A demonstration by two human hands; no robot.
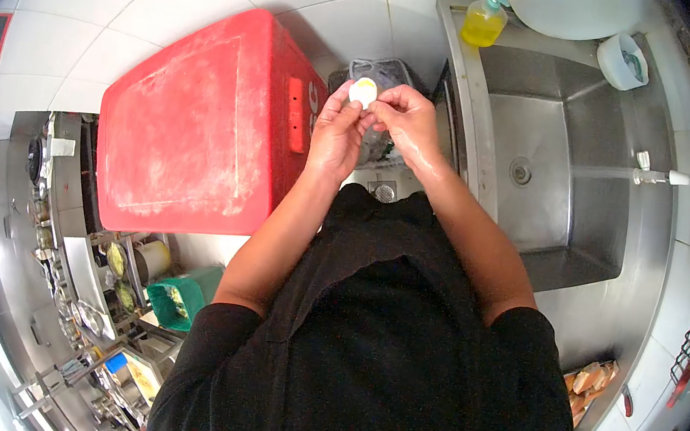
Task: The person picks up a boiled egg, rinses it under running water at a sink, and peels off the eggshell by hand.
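Note:
A small white, rounded thing with a yellow patch, which looks like a boiled egg [364, 91], is held up between my two hands. My left hand [339, 133] is closed on it from the left, with thumb and fingers at its edge. On the other side, my right hand [408, 122] pinches at the egg's lower right edge with thumb and forefinger. Whether a bit of shell is in that pinch is too small to tell. Under the hands stands a bin lined with a clear plastic bag [390, 69], partly hidden by them.
A large red insulated box [192, 128] stands close on my left. To the right is a steel sink [535, 144] with water running from a tap [660, 177]. A yellow soap bottle [483, 24] and a white tub [622, 62] sit on its rim. A green bin [189, 291] stands lower left.

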